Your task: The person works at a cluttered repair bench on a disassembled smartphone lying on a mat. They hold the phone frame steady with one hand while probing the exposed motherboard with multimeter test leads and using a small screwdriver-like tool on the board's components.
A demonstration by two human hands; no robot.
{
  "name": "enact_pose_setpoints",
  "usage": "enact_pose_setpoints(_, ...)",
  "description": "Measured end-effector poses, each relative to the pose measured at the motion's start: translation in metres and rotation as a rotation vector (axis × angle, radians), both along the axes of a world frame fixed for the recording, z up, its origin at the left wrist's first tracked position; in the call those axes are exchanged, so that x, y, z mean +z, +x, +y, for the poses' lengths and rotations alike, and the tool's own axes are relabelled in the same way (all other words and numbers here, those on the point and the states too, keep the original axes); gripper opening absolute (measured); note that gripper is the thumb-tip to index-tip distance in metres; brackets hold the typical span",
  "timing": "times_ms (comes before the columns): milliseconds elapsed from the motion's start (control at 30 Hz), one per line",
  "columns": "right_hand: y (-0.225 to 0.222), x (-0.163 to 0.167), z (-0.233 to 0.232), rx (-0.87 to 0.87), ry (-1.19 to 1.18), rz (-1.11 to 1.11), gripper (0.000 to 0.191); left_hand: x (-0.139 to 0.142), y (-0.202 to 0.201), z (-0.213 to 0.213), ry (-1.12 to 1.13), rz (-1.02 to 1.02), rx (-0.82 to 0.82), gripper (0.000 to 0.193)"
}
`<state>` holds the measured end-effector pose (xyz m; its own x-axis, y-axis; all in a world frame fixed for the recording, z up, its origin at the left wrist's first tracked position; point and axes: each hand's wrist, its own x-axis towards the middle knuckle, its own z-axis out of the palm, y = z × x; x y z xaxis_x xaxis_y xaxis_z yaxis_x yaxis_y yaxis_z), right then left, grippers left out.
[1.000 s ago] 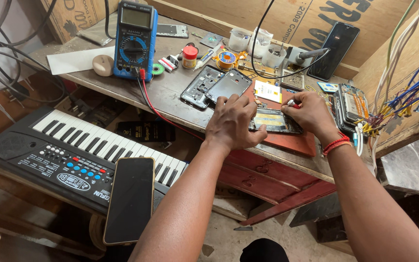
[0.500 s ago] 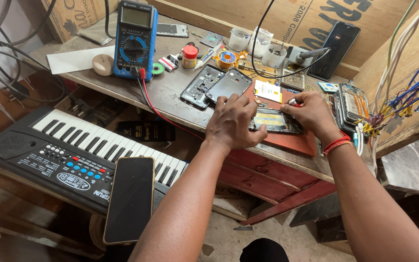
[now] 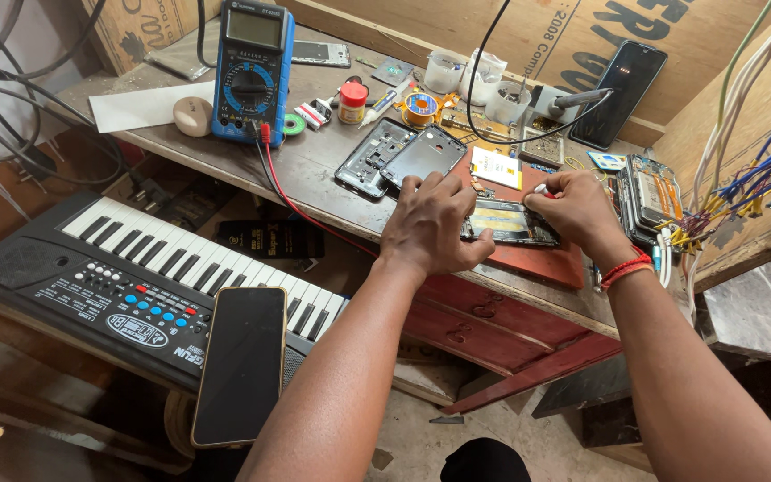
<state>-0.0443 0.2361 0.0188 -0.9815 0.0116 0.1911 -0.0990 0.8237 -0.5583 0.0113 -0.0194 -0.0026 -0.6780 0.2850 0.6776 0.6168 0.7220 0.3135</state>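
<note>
An opened phone (image 3: 509,224) with its insides showing lies on a red mat (image 3: 542,265) near the front edge of the workbench (image 3: 314,170). My left hand (image 3: 435,225) rests on the phone's left end, fingers spread and pressing it down. My right hand (image 3: 577,210) is closed around a small tool with a red and white tip (image 3: 542,189), held over the phone's upper right part. The tool's working end is hidden by my fingers.
Two bare phone frames (image 3: 399,156) lie just behind my left hand. A blue multimeter (image 3: 252,71) stands at the back left, its red lead trailing off the bench. Below are a toy keyboard (image 3: 136,277) with a black phone (image 3: 241,361) on it. Coloured wires (image 3: 760,178) hang at right.
</note>
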Motion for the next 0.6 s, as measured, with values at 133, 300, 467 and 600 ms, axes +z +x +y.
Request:
enact_pose_setpoints(133, 0.003, 0.000, -0.001, 0.040, -0.043, 0.006, 0.020, 0.000, 0.000, 0.000, 0.013, 0.005, -0.009, 0.040)
enact_pose_setpoints(300, 0.003, 0.000, -0.004, -0.007, 0.015, -0.004, 0.022, -0.003, 0.001, -0.001, 0.011, 0.029, -0.006, 0.041)
enact_pose_setpoints(467, 0.003, 0.005, -0.008, 0.020, 0.139, 0.066, 0.028, -0.004, -0.001, 0.000, 0.002, 0.010, 0.002, 0.038)
enact_pose_setpoints(600, 0.003, 0.002, -0.014, 0.008, 0.359, 0.094, 0.028, -0.004, -0.001, 0.001, -0.005, -0.045, 0.001, 0.037)
